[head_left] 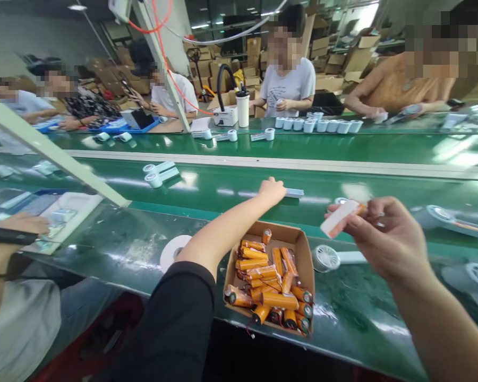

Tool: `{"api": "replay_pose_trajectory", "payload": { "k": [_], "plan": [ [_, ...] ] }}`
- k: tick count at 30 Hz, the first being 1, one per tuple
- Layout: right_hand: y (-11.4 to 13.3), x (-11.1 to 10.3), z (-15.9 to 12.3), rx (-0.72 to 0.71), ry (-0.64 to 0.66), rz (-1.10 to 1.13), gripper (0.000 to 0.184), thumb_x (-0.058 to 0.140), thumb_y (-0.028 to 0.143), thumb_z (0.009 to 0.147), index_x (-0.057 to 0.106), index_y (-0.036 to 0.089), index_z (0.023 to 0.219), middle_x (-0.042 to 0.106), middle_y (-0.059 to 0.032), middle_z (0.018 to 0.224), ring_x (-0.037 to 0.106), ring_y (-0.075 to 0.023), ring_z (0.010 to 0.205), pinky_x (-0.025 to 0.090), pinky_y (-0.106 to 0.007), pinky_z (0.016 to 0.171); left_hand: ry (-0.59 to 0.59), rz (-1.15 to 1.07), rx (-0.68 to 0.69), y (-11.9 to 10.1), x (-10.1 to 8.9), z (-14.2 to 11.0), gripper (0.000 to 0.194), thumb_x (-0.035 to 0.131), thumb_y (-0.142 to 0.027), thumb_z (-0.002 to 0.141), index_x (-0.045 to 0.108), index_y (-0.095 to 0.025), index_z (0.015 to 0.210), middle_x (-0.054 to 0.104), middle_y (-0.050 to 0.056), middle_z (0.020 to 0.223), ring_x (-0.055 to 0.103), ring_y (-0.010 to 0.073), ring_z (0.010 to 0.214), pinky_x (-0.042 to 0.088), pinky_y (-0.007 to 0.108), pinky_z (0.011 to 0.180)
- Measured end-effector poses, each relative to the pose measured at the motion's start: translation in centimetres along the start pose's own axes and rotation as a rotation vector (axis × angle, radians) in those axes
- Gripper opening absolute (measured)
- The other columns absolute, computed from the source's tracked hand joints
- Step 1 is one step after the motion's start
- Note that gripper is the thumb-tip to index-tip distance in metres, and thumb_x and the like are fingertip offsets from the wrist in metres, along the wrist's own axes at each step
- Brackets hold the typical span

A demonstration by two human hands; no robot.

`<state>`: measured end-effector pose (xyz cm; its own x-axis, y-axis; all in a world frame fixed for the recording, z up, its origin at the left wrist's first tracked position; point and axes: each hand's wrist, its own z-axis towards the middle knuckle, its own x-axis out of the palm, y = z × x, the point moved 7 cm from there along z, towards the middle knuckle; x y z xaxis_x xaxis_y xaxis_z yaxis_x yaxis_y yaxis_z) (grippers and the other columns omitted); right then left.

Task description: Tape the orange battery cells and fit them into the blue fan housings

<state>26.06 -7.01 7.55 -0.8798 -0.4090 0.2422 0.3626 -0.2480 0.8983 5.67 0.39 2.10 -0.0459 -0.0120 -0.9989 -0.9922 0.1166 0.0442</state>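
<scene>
My left hand (273,191) reaches over the green belt, its fingers closed round one end of a light-blue handheld fan (295,193); the gripped end is hidden. In my right hand (390,239), raised at the right, is an orange battery (359,209) with a white strip (338,218) along it, pinched between thumb and fingers. Below and between my arms stands an open cardboard box (308,249) holding several orange batteries (279,301) with thin wires. Just right of the box lies another handheld fan (326,258), its round grille facing up.
A white tape roll (175,252) lies beside my left forearm. Two fans (159,174) rest on the belt farther left, and more fan parts (458,220) are at the right. A slanted metal post (56,154) stands at the left. Co-workers (289,79) sit across the belt.
</scene>
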Motion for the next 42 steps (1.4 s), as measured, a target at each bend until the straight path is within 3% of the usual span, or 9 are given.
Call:
{"api": "replay_pose_trajectory", "payload": {
  "k": [4,8,12,15,19,23,31,37,42],
  "plan": [
    [0.1,-1.2,2.6,-0.045,0.022,-0.17,0.038,0.092,0.029,0.077,0.07,0.031,0.108,0.083,-0.0058,0.084,0.083,-0.0243,0.08,0.067,-0.033,0.069,0.079,-0.023,0.069,-0.5,1.5,-0.2,0.027,0.058,-0.006,0.089,0.079,-0.013,0.105,0.075,0.008,0.12,0.062,0.0261,0.127,0.053,0.032,0.094],
    [-4.2,-1.3,6.2,0.063,0.103,-0.355,0.038,0.087,0.039,0.077,0.071,0.021,0.107,0.082,-0.0045,0.084,0.08,-0.0229,0.08,0.066,-0.041,0.08,0.242,-0.123,0.184,0.1,2.2,2.0,0.015,0.077,-0.007,0.073,0.081,-0.018,0.083,0.081,0.008,0.1,0.073,0.0238,0.104,0.055,0.027,0.087],
    [-9.6,-1.4,8.7,0.171,0.173,-0.679,0.031,0.076,0.028,0.086,0.072,0.016,0.114,0.083,-0.0079,0.091,0.08,-0.0207,0.087,0.062,-0.04,0.09,0.286,-0.219,0.221,1.0,1.9,4.1,0.006,0.077,-0.02,0.082,0.081,-0.02,0.086,0.081,0.002,0.108,0.074,0.0189,0.096,0.054,0.025,0.083],
    [-11.4,-0.4,9.1,0.153,0.263,-0.883,0.027,0.07,0.02,0.09,0.073,0.018,0.117,0.084,-0.0073,0.097,0.08,-0.0208,0.096,0.06,-0.038,0.092,0.281,-0.257,0.16,1.8,2.3,4.2,0.018,0.073,-0.032,0.094,0.078,-0.017,0.102,0.078,0.006,0.11,0.073,0.0213,0.098,0.058,0.033,0.088],
    [-12.0,1.6,8.5,0.122,0.432,-1.214,0.029,0.065,0.02,0.095,0.073,0.022,0.123,0.084,-0.0055,0.098,0.079,-0.0239,0.096,0.058,-0.037,0.092,0.247,-0.302,0.083,2.7,3.6,3.7,0.039,0.068,-0.043,0.1,0.065,-0.018,0.13,0.066,0.009,0.132,0.067,0.026,0.115,0.06,0.045,0.097],
    [-12.2,3.6,7.0,0.158,0.637,-1.47,0.035,0.06,0.019,0.099,0.069,0.022,0.132,0.081,-0.0125,0.116,0.077,-0.0299,0.107,0.055,-0.038,0.094,0.21,-0.311,0.069,2.4,3.3,3.8,0.04,0.069,-0.041,0.1,0.064,-0.019,0.133,0.064,0.01,0.136,0.067,0.0262,0.117,0.06,0.045,0.097],
    [-11.9,1.7,8.7,0.271,0.456,-1.629,0.035,0.058,0.034,0.104,0.062,0.02,0.136,0.079,-0.0152,0.113,0.077,-0.0315,0.105,0.059,-0.036,0.081,0.154,-0.22,0.064,0.8,1.9,6.4,0.019,0.066,-0.031,0.089,0.076,-0.026,0.074,0.077,0.003,0.08,0.075,0.0235,0.092,0.046,0.027,0.072],
    [-12.8,2.5,8.0,0.23,0.537,-1.631,0.036,0.057,0.026,0.104,0.059,0.016,0.139,0.077,-0.0213,0.118,0.077,-0.0347,0.108,0.061,-0.044,0.087,0.139,-0.231,0.028,0.8,2.4,6.7,0.015,0.064,-0.031,0.08,0.078,-0.028,0.075,0.08,0.004,0.089,0.073,0.0243,0.094,0.043,0.027,0.069],
    [-12.9,2.6,8.0,0.26,0.536,-1.635,0.037,0.056,0.024,0.103,0.06,0.021,0.14,0.077,-0.0184,0.123,0.076,-0.0331,0.114,0.062,-0.047,0.091,0.129,-0.25,0.02,0.3,2.2,6.7,0.015,0.062,-0.027,0.079,0.076,-0.028,0.074,0.081,0.005,0.092,0.073,0.0257,0.093,0.042,0.029,0.068]
  ]
}}
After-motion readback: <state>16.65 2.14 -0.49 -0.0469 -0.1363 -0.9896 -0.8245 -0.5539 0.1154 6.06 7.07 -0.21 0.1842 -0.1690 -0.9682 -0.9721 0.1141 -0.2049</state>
